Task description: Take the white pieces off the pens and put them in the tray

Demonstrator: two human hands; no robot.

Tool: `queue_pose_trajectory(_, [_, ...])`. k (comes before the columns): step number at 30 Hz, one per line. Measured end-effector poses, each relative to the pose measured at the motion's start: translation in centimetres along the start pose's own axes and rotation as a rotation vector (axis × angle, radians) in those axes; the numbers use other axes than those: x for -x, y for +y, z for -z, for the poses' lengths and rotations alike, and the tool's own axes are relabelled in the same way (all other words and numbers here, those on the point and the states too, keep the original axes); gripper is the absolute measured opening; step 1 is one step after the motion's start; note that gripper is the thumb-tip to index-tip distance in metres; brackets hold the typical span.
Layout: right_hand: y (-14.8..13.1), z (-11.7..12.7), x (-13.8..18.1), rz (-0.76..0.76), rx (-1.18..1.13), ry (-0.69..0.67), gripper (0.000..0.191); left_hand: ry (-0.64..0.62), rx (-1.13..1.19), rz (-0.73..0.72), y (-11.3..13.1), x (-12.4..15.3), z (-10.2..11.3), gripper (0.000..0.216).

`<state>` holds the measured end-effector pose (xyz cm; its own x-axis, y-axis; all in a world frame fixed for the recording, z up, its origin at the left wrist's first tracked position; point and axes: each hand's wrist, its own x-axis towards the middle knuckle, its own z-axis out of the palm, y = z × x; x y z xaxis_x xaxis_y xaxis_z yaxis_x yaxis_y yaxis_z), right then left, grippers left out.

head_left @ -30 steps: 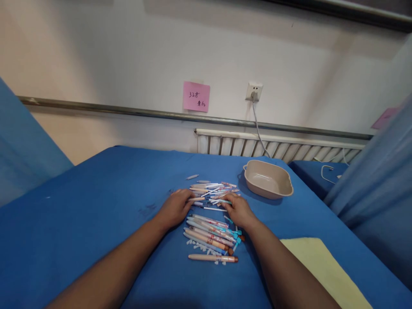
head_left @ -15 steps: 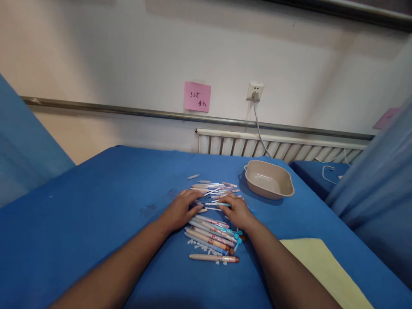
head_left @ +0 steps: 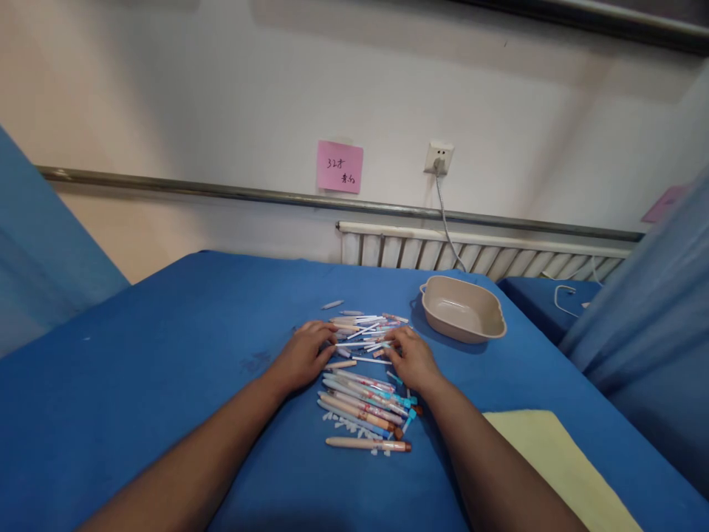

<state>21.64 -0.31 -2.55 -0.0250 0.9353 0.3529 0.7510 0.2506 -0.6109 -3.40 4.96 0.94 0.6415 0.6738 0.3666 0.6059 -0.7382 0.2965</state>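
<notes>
A heap of pen parts [head_left: 362,332], with thin white refills and pale barrels, lies in the middle of the blue table [head_left: 182,355]. My left hand [head_left: 302,356] rests palm down at the heap's left side, fingers curled onto the parts. My right hand [head_left: 410,357] lies at the right side, fingers bent over the refills. Whether either hand grips a part is hidden. Nearer to me, between my forearms, several assembled pens [head_left: 362,403] lie side by side, and one beige pen [head_left: 366,444] lies alone in front.
A beige basin [head_left: 463,308] stands empty at the table's far right. A yellow sheet [head_left: 559,465] lies at the near right. Blue fabric [head_left: 648,325] hangs on the right. A wall with radiator, socket and pink note is behind.
Both hands slid closer together over the heap half a second ago, then drew slightly apart and further up the table. The assembled pens stayed put.
</notes>
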Motion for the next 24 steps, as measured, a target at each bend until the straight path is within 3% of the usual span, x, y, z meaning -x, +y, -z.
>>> queue_pose_trajectory(3, [-1.2, 0.2, 0.3, 0.065, 0.006, -0.022, 0.019, 0.031, 0.020, -0.011, 0.1, 0.1, -0.2, 0.023])
queue_pose_trajectory(7, [-2.5, 0.3, 0.7, 0.163, -0.043, -0.265, 0.012, 0.061, 0.050, -0.032, 0.6, 0.1, -0.5, 0.020])
queue_pose_trajectory(9, [-2.6, 0.4, 0.8, 0.174, -0.048, -0.320, 0.011, 0.070, 0.063, -0.029, 0.8, 0.0, -0.6, 0.018])
queue_pose_trajectory(18, [-3.3, 0.8, 1.0, 0.175, -0.030, -0.404, 0.018, 0.071, 0.111, -0.004, 1.2, 0.0, -0.5, 0.018])
queue_pose_trajectory(24, [-3.1, 0.7, 0.8, 0.188, 0.092, -0.300, 0.015, 0.071, 0.143, 0.015, 1.6, 0.1, -0.5, 0.019])
